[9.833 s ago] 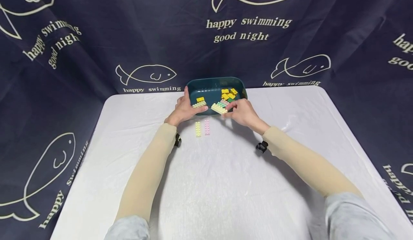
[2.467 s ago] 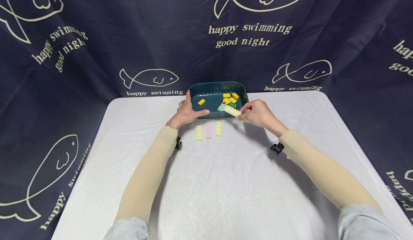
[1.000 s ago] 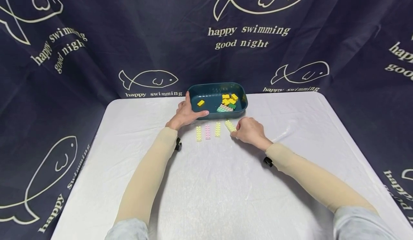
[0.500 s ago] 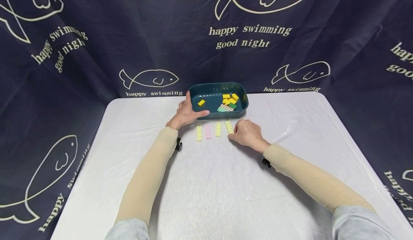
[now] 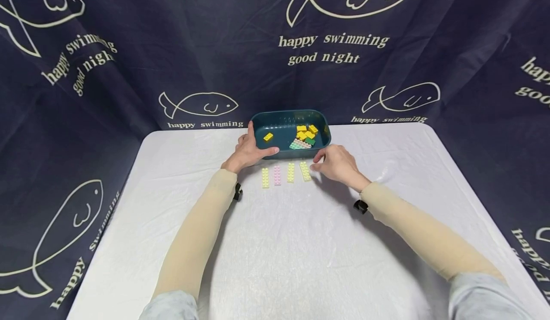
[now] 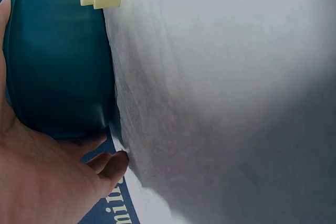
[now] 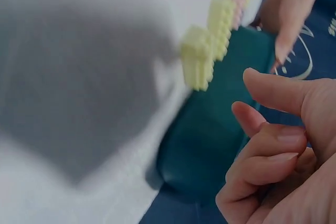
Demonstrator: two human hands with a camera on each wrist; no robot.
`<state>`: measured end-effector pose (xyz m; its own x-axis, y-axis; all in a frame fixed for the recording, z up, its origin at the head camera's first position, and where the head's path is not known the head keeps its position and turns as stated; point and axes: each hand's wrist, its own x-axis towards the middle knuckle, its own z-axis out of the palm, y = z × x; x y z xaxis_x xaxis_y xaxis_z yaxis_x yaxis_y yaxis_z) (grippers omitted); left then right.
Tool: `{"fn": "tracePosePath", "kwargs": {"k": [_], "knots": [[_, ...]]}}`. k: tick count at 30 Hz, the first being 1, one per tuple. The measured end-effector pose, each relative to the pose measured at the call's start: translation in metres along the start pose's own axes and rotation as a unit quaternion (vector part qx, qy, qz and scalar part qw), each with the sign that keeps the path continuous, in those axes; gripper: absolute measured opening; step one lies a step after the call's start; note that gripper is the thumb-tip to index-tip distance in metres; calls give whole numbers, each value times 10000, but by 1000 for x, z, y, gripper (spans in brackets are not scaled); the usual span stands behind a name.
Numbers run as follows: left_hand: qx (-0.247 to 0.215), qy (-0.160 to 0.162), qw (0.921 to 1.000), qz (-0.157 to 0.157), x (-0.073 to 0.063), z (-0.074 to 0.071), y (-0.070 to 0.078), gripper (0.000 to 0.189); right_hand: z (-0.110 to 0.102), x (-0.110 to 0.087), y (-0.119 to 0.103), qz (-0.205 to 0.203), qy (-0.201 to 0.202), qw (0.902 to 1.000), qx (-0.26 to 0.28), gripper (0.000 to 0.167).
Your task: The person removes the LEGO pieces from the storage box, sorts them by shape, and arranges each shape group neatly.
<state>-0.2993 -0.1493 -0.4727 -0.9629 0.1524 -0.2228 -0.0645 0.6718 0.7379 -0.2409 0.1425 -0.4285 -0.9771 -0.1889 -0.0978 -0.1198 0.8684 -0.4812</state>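
My left hand (image 5: 246,152) grips the near left corner of a dark teal plastic bin (image 5: 275,151), its thumb along the front rim. In the left wrist view, its other fingers (image 6: 116,166) curl beside the bin's end. My right hand (image 5: 337,163) holds nothing; its thumb and index finger are apart, the other fingers loosely bent. Just left of it lies a pale yellow building brick (image 5: 305,171), slightly slanted. It ends a row on the table with another pale yellow brick (image 5: 290,172), a pink brick (image 5: 277,176) and a further pale yellow brick (image 5: 265,178).
Inside the bin are several yellow bricks (image 5: 302,128) at the right, a dark green brick (image 5: 310,141), and mint and pink bricks (image 5: 300,144). One yellow brick (image 5: 268,136) lies alone at left. A dark blue curtain (image 5: 258,62) hangs behind the white table (image 5: 275,243).
My right hand has taken a pale yellow brick from the bin, set it at the row's right end, straightened it and let go, then moved slightly up and right. The left hand stays.
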Motion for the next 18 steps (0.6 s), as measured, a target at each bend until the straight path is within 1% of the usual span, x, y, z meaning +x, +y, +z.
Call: {"fn": "tracePosePath", "kwargs": {"k": [3, 6, 8, 10, 12, 15, 18], "knots": [[2, -7, 10000, 6, 0, -1, 1, 138, -12, 11, 2, -47, 176, 9992, 359, 18], [-6, -2, 10000, 20, 0, -2, 2, 138, -21, 26, 4, -309, 447, 9970, 552, 18], [-17, -3, 10000, 42, 0, -2, 1, 138, -24, 38, 5, -568, 635, 9954, 447, 18], [-29, -16, 10000, 22, 0, -2, 0, 138, -25, 49, 6, -761, 686, 9946, 183, 17], [-36, -42, 10000, -18, 0, -2, -1, 138, -25, 59, 6, -915, 610, 9938, -139, 14], [-36, -58, 10000, -47, -1, -2, -2, 138, -24, 71, 7, -1099, 265, 9919, -586, 10], [-63, -22, 10000, 30, 0, -1, -1, 138, -24, 81, 5, -1243, -34, 9877, -947, 7]]}}
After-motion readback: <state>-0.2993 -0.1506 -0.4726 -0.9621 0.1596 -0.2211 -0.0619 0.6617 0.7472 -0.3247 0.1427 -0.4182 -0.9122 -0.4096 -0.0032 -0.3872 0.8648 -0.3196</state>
